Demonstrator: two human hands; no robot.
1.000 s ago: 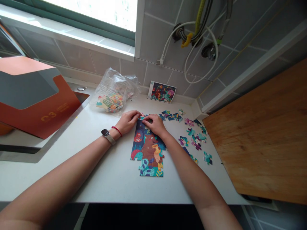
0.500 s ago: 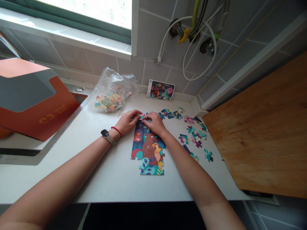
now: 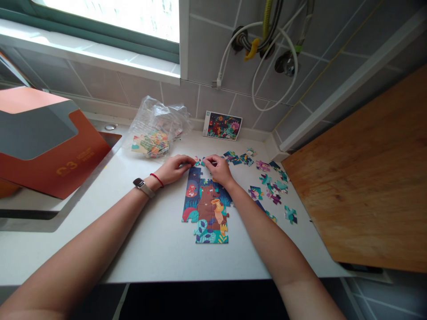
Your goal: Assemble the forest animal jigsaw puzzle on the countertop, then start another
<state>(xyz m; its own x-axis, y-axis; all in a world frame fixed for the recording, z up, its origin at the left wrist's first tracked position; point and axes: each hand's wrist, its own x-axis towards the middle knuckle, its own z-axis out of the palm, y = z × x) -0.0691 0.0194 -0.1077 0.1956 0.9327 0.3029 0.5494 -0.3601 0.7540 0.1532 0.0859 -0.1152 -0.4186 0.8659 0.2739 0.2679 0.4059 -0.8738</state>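
Observation:
A partly joined jigsaw puzzle (image 3: 208, 206) lies flat on the white counter, showing a brown bear, a red animal in a dark strip and blue leaves. Just beyond its far edge, a small jigsaw piece (image 3: 197, 162) with red and teal patches is between my hands. My left hand (image 3: 175, 169), on its left side, has fingertips closed on that piece. My right hand (image 3: 218, 170) pinches at the piece's right side, and hides part of the puzzle's upper right. Several loose jigsaw pieces (image 3: 263, 166) are scattered to the right of my right hand.
A clear plastic bag (image 3: 156, 129) with more pieces stands behind my left hand. The picture card (image 3: 223, 126) leans on the wall. An orange box (image 3: 43, 146) stands at left; a wooden board (image 3: 367, 178) borders the right. Cables and hoses (image 3: 267, 44) hang above.
My right hand has shifted slightly right, and the left hand slightly left, uncovering more of the small piece and the puzzle's top. The view has tilted a little.

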